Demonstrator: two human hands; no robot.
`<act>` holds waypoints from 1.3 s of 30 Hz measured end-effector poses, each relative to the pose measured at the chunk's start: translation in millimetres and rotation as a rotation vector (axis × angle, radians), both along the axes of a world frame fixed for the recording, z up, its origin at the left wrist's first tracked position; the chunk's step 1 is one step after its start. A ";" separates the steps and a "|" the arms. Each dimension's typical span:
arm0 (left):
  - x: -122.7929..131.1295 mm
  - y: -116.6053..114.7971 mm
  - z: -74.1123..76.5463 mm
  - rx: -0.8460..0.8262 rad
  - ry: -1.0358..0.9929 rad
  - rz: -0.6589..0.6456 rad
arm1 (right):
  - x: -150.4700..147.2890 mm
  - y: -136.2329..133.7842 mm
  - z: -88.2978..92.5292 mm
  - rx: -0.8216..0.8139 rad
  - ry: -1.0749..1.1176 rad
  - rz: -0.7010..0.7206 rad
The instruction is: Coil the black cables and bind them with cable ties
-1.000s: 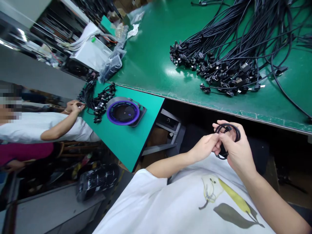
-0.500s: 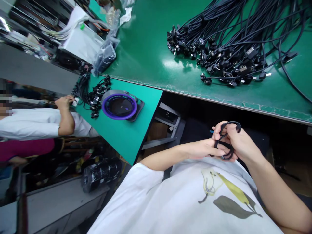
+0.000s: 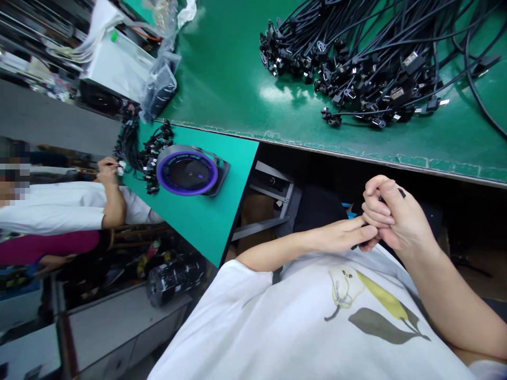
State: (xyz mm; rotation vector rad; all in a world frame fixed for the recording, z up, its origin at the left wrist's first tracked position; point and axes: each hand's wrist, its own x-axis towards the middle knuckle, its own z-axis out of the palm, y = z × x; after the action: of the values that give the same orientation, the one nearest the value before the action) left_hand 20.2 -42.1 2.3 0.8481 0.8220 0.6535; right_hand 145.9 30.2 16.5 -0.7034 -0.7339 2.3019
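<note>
Here, low and right of centre in the frame, we see the right hand [image 3: 396,219] curled into a closed fist around a black cable [image 3: 401,192], of which only a short dark sliver shows above the knuckles and another bit below the fingers; the rest is buried inside the grip, so we cannot make out its coil or its plugs. The left hand [image 3: 344,235] lies flat with fingers stretched out, their tips touching the right hand's fingers and the bit of cable under them; whether it pinches the cable or merely rests against it we cannot tell. Both hands hover over a white shirt [image 3: 317,322] printed with a yellow and grey figure, in front of the dark gap under the green counter [image 3: 237,68].

On the counter, across the upper right of the frame, lies a big heap of black cables [image 3: 356,68], connector ends bunched toward the left and the strands cut off by the top and right edges. At the upper left, clear plastic bags [image 3: 160,89] and a white box [image 3: 119,66] sit partly out of view.

On a lower green counter [image 3: 206,221] at left of centre stands a round grey device with a purple ring [image 3: 187,171], just beside a smaller bundle of cables [image 3: 152,153]. A co-worker's hand [image 3: 106,170] touches that bundle at the far left.
</note>
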 end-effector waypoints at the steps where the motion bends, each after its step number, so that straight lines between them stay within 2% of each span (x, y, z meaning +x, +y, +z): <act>1: 1.3 -1.1 -1.6 -0.025 -0.071 0.017 | 1.4 1.5 -0.5 -0.003 0.015 0.015; 3: 5.7 -3.4 -4.9 -0.147 -0.241 0.029 | 4.6 4.9 -0.6 -0.008 0.072 0.037; 5: 11.1 -5.0 -6.7 -0.345 -0.437 0.027 | 8.0 8.4 0.4 0.003 0.155 0.051; 8: 17.5 -4.8 -3.8 -0.592 -0.649 0.002 | 12.9 12.2 2.4 0.041 0.249 0.076; 12: 22.1 -0.5 5.5 -0.686 -0.714 0.011 | 16.2 14.4 2.6 0.056 0.307 0.127; 15: 25.6 3.1 8.3 -0.663 -0.667 0.105 | 15.6 17.1 1.2 0.060 0.272 0.068; 19: 28.8 6.4 -0.8 -0.443 -0.440 0.271 | 14.4 23.4 1.2 -0.001 -0.012 -0.141; 22: 26.5 8.6 -10.4 -0.336 -0.303 0.263 | 15.7 26.3 2.7 -0.068 -0.074 -0.210; 26: 20.2 10.8 -12.3 -0.468 -0.423 0.120 | 21.8 26.3 5.7 -0.085 0.007 -0.151; 29: 19.9 10.1 -7.3 -0.589 -0.491 0.117 | 27.0 26.4 9.2 -0.066 0.052 -0.094; 32: 25.5 9.2 -2.0 -0.640 -0.547 0.081 | 30.2 29.1 12.4 -0.017 0.117 -0.060; 35: 31.5 14.3 4.5 -0.584 -0.572 0.055 | 33.1 32.8 11.4 0.115 0.089 -0.104; 37: 32.0 23.0 11.0 -0.467 -0.517 0.218 | 36.3 32.1 7.3 0.314 -0.038 -0.211; 39: 29.4 34.2 18.7 -0.316 -0.415 0.476 | 39.9 26.4 0.9 0.636 -0.278 -0.330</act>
State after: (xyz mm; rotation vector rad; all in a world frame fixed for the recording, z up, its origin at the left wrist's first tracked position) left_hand 49.6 -7.9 21.0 0.2088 0.7224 1.0440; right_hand 185.9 56.6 17.4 -0.7693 -1.2889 1.5569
